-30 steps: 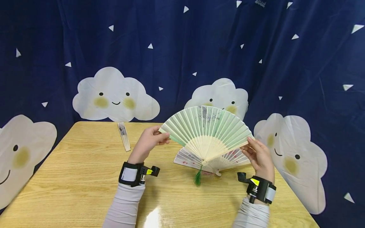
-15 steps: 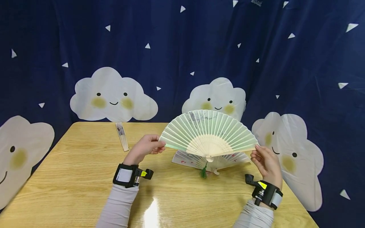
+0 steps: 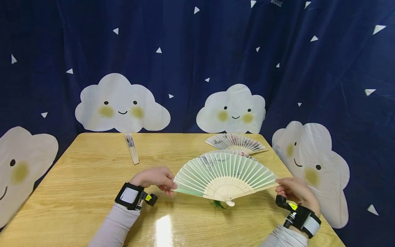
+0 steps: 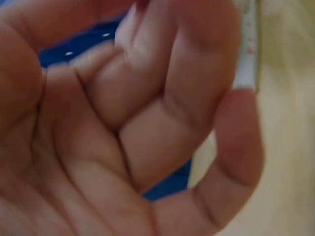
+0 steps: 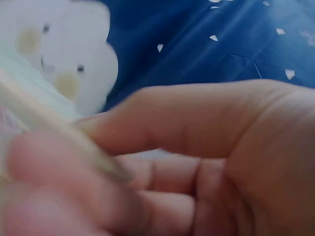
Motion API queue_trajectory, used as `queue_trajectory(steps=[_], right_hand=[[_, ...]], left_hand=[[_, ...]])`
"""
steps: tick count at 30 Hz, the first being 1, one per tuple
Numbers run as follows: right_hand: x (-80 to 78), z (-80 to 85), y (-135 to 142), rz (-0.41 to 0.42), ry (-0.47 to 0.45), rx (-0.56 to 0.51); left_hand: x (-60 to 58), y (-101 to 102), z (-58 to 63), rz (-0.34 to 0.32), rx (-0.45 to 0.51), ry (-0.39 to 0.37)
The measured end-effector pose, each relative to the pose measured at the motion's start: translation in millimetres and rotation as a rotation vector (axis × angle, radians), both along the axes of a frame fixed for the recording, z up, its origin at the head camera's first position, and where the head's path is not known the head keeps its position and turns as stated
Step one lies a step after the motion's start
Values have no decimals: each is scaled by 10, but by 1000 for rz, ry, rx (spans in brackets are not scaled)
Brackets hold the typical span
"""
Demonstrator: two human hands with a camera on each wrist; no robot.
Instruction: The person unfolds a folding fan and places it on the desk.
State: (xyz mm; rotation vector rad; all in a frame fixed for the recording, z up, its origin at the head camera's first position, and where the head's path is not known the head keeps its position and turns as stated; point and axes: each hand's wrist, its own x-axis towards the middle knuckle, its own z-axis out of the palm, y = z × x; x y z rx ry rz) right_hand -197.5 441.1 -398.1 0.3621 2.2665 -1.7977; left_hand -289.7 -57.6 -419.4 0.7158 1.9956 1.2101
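Left hand and right hand pinch two ends of green fan, patterned fan near far right corner of table.

At near left, passage is offered over the yellow wood-grain tabletop; rightward it is blocked by a spread pale-green pleated fan.

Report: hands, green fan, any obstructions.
Left hand, right hand pinching opposite ends of green fan. Fan spread open. Another patterned fan beyond, apart from both hands.
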Motion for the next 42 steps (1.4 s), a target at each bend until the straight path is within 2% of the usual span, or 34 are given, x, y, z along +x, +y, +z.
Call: queue_trajectory(steps=[2,5,11,14,20,23,25,28,31,34,36,40,42], right_hand=[[39,43,-26,0,-49,131],[115,120,-62,24,-73,292],[211,178,-53,85,-87,451],[196,161,-55,111,-82,515],[99,189,-124,54,-92,459],[59,233,-151,8,-115,413],[38,256,-169,-17,-118,381],[22,281,-204,-30,-98,355],[12,317,-247,-51,-66,332],[10,375,-293,-100,-24,317],[17,419,-324,-136,10,315],[44,487,-389,-204,65,329],[53,505,-427,-236,80,345]], left_hand=[[35,-17,-66,-72,-8,-29],[91,-45,-162,-150,-4,-71],[197,-127,-319,-277,17,-156],[228,-148,-353,-285,2,-178],[270,-96,-328,-235,-41,-147],[320,-74,-301,-164,-91,-124],[364,-66,-287,-93,-133,-115],[410,-50,-270,-8,-203,-96],[387,-58,-252,51,-263,-40],[266,-131,-210,133,-311,94],[142,-223,-167,218,-348,189],[-117,-449,-98,419,-459,359],[-230,-541,-104,554,-517,410]])
